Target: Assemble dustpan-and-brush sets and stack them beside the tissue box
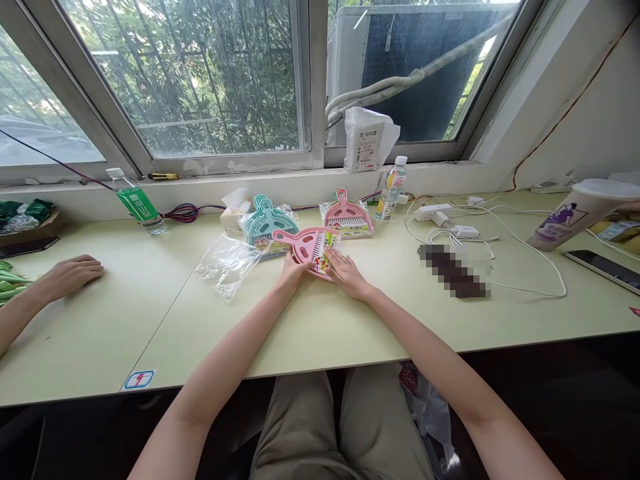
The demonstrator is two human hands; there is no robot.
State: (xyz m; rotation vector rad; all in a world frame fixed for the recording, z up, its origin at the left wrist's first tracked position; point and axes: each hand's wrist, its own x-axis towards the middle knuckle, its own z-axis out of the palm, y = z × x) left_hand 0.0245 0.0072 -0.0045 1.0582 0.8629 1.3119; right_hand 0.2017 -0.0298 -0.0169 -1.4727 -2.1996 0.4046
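Note:
A pink mini dustpan set (309,245) with a printed card lies on the pale green table (320,320) in front of me. My left hand (293,268) grips its near left edge with curled fingers. My right hand (346,272) rests flat on the card at its right side, fingers stretched out. Behind it stands a second pink dustpan and brush (347,215) in a bag, and a stack of teal dustpans (267,221) to the left. An empty clear plastic bag (227,265) lies left of my hands.
Another person's hand (67,275) rests on the table at far left. Two bottles (136,201) (391,190), a white bag (367,140) on the sill, chargers and white cables (465,227), a tilted cup (575,213) and a phone (607,268) sit around.

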